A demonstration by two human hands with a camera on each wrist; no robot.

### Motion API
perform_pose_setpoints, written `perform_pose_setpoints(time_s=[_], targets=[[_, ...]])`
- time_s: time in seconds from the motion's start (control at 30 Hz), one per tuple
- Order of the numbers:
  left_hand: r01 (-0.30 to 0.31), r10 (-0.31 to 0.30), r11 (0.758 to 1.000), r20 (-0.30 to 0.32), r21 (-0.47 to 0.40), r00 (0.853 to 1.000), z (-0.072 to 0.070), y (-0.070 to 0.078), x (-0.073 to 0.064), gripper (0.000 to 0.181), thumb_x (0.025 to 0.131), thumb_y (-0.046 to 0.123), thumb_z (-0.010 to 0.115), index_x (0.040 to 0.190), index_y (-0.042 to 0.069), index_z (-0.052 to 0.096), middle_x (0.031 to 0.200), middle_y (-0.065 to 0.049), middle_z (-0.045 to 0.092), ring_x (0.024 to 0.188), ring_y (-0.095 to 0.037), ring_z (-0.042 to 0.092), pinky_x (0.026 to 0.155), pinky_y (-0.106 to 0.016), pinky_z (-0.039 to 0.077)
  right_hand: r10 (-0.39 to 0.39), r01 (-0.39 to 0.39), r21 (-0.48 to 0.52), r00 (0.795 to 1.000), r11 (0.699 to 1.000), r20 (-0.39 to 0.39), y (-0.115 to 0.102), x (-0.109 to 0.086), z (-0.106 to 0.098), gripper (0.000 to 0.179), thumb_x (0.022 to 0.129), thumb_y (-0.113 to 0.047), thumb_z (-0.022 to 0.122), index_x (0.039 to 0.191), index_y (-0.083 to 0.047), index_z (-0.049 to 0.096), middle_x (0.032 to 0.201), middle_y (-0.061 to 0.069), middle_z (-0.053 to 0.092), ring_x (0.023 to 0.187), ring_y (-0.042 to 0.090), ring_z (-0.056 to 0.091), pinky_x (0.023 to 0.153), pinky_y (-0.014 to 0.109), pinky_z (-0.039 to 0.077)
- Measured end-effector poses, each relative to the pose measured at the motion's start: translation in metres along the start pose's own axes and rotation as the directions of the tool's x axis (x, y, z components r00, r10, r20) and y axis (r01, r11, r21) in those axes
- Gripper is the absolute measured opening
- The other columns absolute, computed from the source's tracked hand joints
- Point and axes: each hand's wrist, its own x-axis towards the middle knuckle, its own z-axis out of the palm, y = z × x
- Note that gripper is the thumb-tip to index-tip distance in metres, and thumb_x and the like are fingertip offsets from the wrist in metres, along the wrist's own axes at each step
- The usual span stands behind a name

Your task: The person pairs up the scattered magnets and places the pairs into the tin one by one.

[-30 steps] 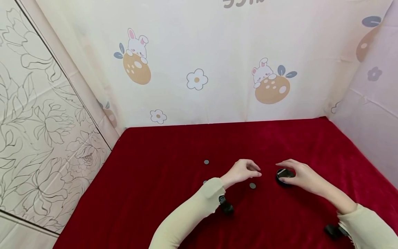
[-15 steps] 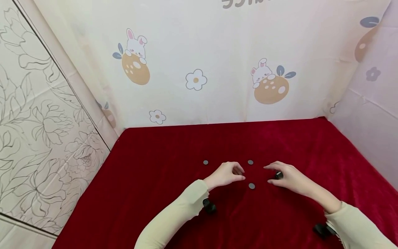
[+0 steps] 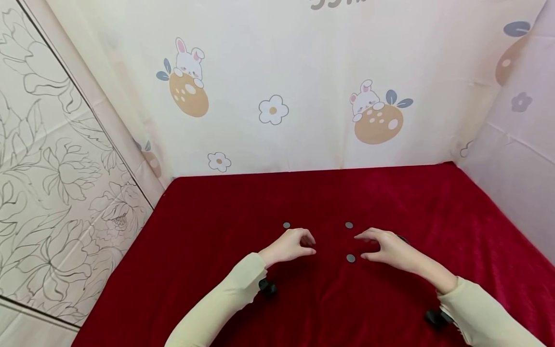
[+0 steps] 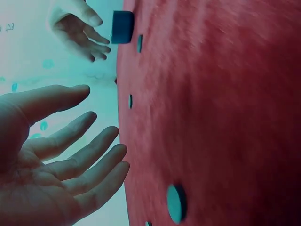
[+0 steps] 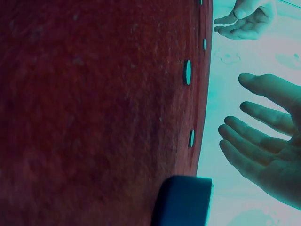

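My left hand (image 3: 288,246) hovers above the red cloth with relaxed, parted fingers and nothing in them. My right hand (image 3: 388,248) hovers to its right, equally bare, fingers loosely bent. Small flat grey discs lie on the cloth: a back left disc (image 3: 286,225) just beyond my left hand, a back right disc (image 3: 349,225) and a front right disc (image 3: 350,258) near my right fingertips. Another, close disc (image 4: 177,203) shows in the left wrist view. A short black round object (image 5: 186,202) stands beside my right hand; in the head view that hand mostly hides it.
Red velvety cloth (image 3: 217,207) covers the table. A pale printed curtain (image 3: 312,135) rises along its back edge, with a flower-patterned panel (image 3: 65,168) on the left. Dark straps with small devices sit at both wrists.
Both hands have moved left across the cloth, away from the black round object. The back right disc has come into view, while my left arm now covers another disc's spot.
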Motion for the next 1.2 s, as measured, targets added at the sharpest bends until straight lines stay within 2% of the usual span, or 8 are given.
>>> perform_pose_setpoints(time_s=[0.17,0.47,0.77,0.93,1.2], targets=[[0.034,-0.034,0.999,0.006,0.029,0.999,-0.005,-0.008,-0.009,0.02,0.081,0.019,0.065,0.098,0.009,0.061,0.097,0.001,0.06,0.089,-0.011,0.056,0.072,-0.018,0.044,0.001,-0.004,0.041,0.999,0.999,0.052,0.002,0.004,0.006,0.034,0.074,-0.01,0.07,0.104,0.003,0.058,0.098,0.011,0.059,0.084,0.025,0.056,0.069,0.031,0.048],[0.059,-0.059,0.997,0.0,0.052,0.998,-0.012,-0.024,-0.024,0.022,0.08,0.018,0.066,0.099,0.01,0.06,0.099,0.0,0.059,0.091,-0.012,0.055,0.074,-0.021,0.044,-0.003,-0.009,0.101,0.993,0.995,0.118,0.004,0.009,0.015,0.031,0.074,-0.009,0.069,0.101,0.004,0.059,0.092,0.008,0.059,0.081,0.021,0.056,0.067,0.028,0.048],[0.037,-0.036,0.996,-0.005,0.078,0.999,-0.015,-0.04,-0.033,0.02,0.079,0.011,0.067,0.097,0.005,0.06,0.094,-0.003,0.057,0.086,-0.015,0.055,0.073,-0.021,0.044,-0.048,0.028,0.128,0.986,0.991,0.162,0.006,0.014,0.02,0.03,0.073,-0.009,0.07,0.098,0.004,0.06,0.086,0.005,0.059,0.074,0.018,0.055,0.064,0.026,0.047],[0.025,-0.026,0.997,0.006,0.076,1.0,-0.015,-0.045,-0.034,0.023,0.078,0.009,0.067,0.099,0.003,0.06,0.092,-0.004,0.056,0.082,-0.015,0.054,0.069,-0.021,0.044,-0.056,0.038,0.109,0.984,0.993,0.171,0.005,0.015,0.024,0.028,0.071,-0.006,0.07,0.096,0.004,0.062,0.082,0.003,0.056,0.071,0.015,0.054,0.06,0.022,0.045],[0.016,-0.017,0.994,0.012,0.104,1.0,-0.013,-0.047,-0.031,0.023,0.077,0.01,0.069,0.098,0.003,0.062,0.088,-0.003,0.054,0.078,-0.014,0.054,0.067,-0.02,0.044,-0.084,0.077,0.047,0.983,0.996,0.164,0.004,0.02,0.03,0.024,0.067,-0.002,0.072,0.089,0.003,0.063,0.079,0.001,0.054,0.067,0.012,0.053,0.061,0.023,0.045]])
